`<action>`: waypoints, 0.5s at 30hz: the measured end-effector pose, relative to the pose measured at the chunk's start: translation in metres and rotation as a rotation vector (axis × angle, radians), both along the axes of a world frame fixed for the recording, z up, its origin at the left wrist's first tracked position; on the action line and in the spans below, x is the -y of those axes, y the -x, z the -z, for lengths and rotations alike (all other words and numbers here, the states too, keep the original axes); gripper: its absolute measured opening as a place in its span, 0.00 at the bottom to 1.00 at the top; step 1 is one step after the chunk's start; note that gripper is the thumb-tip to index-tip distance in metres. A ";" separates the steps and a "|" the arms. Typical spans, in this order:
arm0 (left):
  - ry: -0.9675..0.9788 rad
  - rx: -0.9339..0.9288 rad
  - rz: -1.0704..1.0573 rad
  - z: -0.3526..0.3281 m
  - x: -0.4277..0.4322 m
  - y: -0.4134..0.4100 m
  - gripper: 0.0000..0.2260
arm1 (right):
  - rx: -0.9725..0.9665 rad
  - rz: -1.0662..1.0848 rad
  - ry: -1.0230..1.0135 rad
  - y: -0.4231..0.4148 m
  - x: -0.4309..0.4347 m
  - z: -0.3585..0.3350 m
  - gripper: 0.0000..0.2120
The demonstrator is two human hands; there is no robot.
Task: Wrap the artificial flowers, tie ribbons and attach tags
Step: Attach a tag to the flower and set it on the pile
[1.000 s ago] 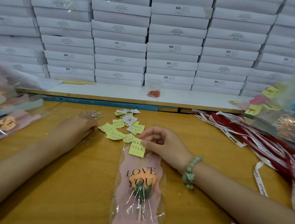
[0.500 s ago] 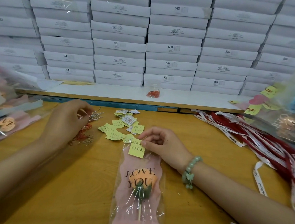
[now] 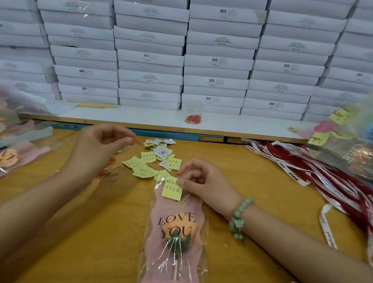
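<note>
A wrapped orange artificial flower [image 3: 177,230] in a clear and pink "LOVE YOU" sleeve lies on the wooden table [image 3: 255,191] in front of me. A yellow handwritten tag [image 3: 171,190] sits on the sleeve's top end, and my right hand [image 3: 204,183] pinches its right edge against the sleeve. My left hand [image 3: 98,150] is raised above a small heap of paper clips [image 3: 108,173] and pinches a red paper clip [image 3: 137,141] between thumb and fingers.
Several loose yellow tags [image 3: 150,163] lie behind the flower. Red and white ribbons [image 3: 325,181] spread at the right under wrapped flowers [image 3: 368,142]. More wrapped flowers [image 3: 3,156] lie at the left. A bag of clips [image 3: 193,117] sits on the white shelf before stacked white boxes [image 3: 216,61].
My left hand rose from the clip heap with a red paper clip and moved up and to the right. My right hand stayed on the tag.
</note>
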State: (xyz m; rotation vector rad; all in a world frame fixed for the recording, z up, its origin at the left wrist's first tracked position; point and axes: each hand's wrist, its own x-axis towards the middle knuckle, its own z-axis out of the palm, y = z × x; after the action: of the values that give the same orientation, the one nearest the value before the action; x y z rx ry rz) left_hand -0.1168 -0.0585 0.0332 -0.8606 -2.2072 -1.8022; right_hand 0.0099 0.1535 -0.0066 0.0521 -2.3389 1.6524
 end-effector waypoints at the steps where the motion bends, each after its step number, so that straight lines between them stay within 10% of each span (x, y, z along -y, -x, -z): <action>1: -0.034 0.063 0.083 0.000 -0.006 -0.009 0.04 | -0.003 0.002 -0.003 0.000 0.000 0.000 0.05; 15: 0.186 0.201 0.389 0.036 -0.034 -0.047 0.02 | -0.006 -0.023 -0.055 -0.001 0.001 0.000 0.05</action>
State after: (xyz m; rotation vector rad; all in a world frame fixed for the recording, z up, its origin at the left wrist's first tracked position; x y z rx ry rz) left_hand -0.0694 -0.0246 -0.0030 -1.2755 -2.5046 -1.9405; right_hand 0.0113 0.1522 -0.0061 0.0945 -2.3881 1.5961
